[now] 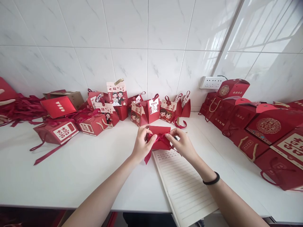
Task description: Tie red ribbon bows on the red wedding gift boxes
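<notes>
A small red gift box sits in front of me on the white table, a dark red ribbon bunched in a bow across it. My left hand pinches the ribbon at the left side of the knot, thumb against fingers. On the other side, my right hand pinches the ribbon's right loop between thumb and fingertips. One ribbon tail hangs below my left hand. Under my right hand lies an open lined notebook with handwriting on its top lines. My right wrist wears a black band.
Small red boxes with ribbon loops line the tiled wall. Larger red boxes are stacked at right near a white power strip. At left are more boxes, a ribbon pile and part of another person's hand.
</notes>
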`<act>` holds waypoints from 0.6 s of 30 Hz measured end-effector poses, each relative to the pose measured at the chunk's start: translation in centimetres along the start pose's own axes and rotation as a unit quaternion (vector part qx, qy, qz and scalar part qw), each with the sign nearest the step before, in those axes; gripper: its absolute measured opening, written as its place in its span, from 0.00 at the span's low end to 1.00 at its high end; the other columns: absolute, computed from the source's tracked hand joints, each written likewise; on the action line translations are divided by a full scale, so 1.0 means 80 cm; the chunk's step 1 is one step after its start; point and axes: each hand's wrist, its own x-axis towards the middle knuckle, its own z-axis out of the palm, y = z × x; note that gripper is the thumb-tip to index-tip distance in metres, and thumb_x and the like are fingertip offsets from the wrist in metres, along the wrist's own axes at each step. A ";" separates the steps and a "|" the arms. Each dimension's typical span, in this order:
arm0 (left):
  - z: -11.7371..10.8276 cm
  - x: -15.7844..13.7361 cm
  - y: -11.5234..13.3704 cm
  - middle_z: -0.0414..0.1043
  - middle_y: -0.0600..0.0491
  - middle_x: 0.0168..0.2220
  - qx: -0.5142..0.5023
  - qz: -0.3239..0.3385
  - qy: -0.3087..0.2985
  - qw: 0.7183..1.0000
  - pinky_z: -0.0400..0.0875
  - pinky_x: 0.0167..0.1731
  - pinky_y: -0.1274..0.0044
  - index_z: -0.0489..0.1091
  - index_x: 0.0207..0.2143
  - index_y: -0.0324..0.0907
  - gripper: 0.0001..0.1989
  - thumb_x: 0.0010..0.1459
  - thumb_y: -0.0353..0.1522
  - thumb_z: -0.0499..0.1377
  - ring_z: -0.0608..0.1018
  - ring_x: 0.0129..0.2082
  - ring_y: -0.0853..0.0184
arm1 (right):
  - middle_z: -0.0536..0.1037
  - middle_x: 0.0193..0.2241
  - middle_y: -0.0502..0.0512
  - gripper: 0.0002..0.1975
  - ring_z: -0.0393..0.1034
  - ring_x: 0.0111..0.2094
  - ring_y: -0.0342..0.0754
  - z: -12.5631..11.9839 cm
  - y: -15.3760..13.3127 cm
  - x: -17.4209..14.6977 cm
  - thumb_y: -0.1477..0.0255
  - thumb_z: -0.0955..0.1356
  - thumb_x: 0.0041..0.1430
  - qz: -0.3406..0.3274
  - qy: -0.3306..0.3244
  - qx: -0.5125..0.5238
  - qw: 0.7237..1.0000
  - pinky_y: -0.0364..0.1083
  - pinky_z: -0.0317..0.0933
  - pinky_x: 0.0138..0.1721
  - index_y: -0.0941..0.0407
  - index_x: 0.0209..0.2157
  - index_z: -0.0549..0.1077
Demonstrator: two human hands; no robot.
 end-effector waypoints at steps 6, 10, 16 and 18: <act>0.001 0.000 -0.005 0.65 0.47 0.46 0.002 0.014 0.008 1.000 0.65 0.47 0.72 0.60 0.26 0.43 0.08 0.58 0.34 0.54 0.65 0.55 0.62 | 0.69 0.25 0.53 0.19 0.64 0.30 0.47 0.001 -0.001 0.000 0.54 0.68 0.49 -0.002 0.009 0.016 1.000 0.47 0.64 0.32 0.56 0.25 0.66; 0.004 -0.001 -0.003 0.65 0.47 0.49 -0.005 -0.004 0.030 1.000 0.65 0.47 0.71 0.61 0.26 0.43 0.09 0.58 0.35 0.55 0.67 0.54 0.62 | 0.69 0.26 0.52 0.15 0.64 0.28 0.45 0.001 -0.003 -0.001 0.58 0.67 0.52 -0.015 0.003 0.009 1.000 0.46 0.63 0.31 0.56 0.24 0.66; 0.008 -0.003 -0.004 0.65 0.48 0.44 -0.015 -0.026 0.074 0.997 0.69 0.38 0.74 0.58 0.25 0.43 0.12 0.59 0.38 0.53 0.70 0.48 0.63 | 0.68 0.27 0.51 0.10 0.63 0.27 0.44 0.005 -0.006 -0.008 0.65 0.65 0.54 -0.057 0.011 -0.004 0.998 0.45 0.63 0.31 0.55 0.24 0.64; 0.009 -0.003 -0.005 0.65 0.48 0.44 -0.012 -0.023 0.082 0.996 0.69 0.39 0.73 0.58 0.25 0.43 0.12 0.59 0.38 0.53 0.69 0.48 0.64 | 0.69 0.26 0.52 0.08 0.63 0.28 0.45 0.008 -0.007 -0.011 0.68 0.64 0.53 -0.095 0.030 -0.021 0.995 0.45 0.63 0.33 0.55 0.24 0.64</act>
